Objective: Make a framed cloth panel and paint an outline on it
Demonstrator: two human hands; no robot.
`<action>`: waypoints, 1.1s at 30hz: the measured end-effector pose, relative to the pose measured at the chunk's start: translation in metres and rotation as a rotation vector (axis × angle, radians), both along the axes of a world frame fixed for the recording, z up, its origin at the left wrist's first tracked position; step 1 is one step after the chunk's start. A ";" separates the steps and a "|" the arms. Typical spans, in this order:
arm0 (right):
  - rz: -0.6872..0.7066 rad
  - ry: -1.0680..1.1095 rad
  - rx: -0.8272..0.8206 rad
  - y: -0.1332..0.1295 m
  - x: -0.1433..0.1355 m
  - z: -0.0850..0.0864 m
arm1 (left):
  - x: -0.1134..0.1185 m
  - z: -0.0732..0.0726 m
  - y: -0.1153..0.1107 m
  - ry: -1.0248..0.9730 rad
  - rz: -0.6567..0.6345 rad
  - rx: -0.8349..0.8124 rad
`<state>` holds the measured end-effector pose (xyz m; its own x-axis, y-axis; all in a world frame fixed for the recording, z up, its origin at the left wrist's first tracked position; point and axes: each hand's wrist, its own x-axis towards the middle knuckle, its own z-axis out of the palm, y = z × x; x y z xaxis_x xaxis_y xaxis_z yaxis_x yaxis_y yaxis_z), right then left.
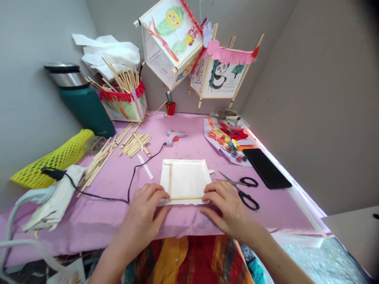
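Note:
A sheet of white paper (189,179) lies on the pink cloth in front of me, with thin wooden sticks (188,198) along its edges. My left hand (144,211) grips the lower left corner, thumb below the edge and fingers on top. At the lower right corner, my right hand (229,209) pinches the paper and stick in the same way. The fingertips partly cover both corners. Just right of the right hand are black-handled scissors (235,183), blades apart. A glue gun (172,138) rests beyond the paper, and a narrow paper strip (145,166) lies to its left.
The glue gun's black cord (130,185) runs left to a power strip (59,199). Bundles of sticks (136,145) lie behind it, near a green bottle (84,104). A phone (263,167) and paint pots (232,148) are at right. Paper lanterns (166,39) hang overhead.

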<state>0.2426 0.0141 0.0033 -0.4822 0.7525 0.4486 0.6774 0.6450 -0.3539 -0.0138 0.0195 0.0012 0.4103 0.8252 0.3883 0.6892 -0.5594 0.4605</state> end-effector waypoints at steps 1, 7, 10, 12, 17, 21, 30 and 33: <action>0.003 -0.004 0.007 0.001 -0.001 0.000 | 0.001 0.000 0.000 0.001 0.001 0.009; -0.007 0.015 -0.029 0.007 -0.006 0.005 | 0.005 0.002 0.003 -0.024 -0.017 -0.016; -0.013 0.021 -0.091 0.008 -0.008 0.006 | 0.006 0.005 0.005 -0.042 -0.019 -0.045; -0.036 0.018 -0.122 0.010 -0.010 0.006 | 0.007 0.006 0.006 -0.039 -0.014 -0.053; -0.090 0.006 -0.143 0.012 -0.014 0.005 | 0.009 0.007 0.007 -0.005 0.000 -0.064; -0.092 0.006 -0.149 0.012 -0.014 0.008 | 0.010 0.007 0.009 0.029 0.012 -0.070; -0.067 -0.015 -0.105 0.015 -0.014 0.010 | 0.012 0.008 0.012 0.011 -0.001 -0.053; -0.069 -0.005 -0.103 0.016 -0.014 0.011 | 0.014 0.009 0.013 0.017 0.009 -0.065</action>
<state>0.2282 0.0303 0.0141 -0.4294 0.8261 0.3650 0.7208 0.5570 -0.4126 0.0002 0.0324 0.0106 0.4091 0.8522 0.3262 0.7023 -0.5223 0.4838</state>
